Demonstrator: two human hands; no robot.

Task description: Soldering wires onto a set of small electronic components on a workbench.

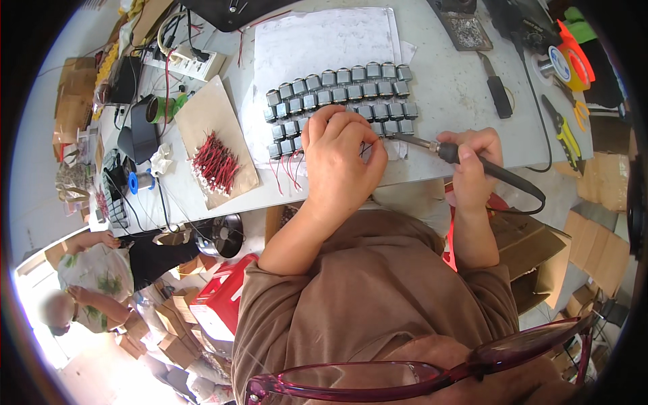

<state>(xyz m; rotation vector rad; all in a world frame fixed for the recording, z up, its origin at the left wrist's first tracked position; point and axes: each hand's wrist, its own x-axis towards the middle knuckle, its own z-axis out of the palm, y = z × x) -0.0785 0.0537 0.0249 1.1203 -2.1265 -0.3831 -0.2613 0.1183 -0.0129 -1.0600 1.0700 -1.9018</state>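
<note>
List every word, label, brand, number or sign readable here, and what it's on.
No text I can quote.
Black device, upper right: pale lettering, small and blurred.
Wire spool near it: label print too small to read.
White paper under the grey blocks: faint marks, nothing legible.

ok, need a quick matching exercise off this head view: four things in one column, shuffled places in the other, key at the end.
Things
1. soldering iron
2. wire pile
3. grey blocks
4. blue spool

Places
A. heaped on a sheet of brown cardboard
B. toward the left end of the table
C. gripped in the right hand
D. set out in rows at the white paper

Pairs: 1-C, 2-A, 3-D, 4-B
</note>
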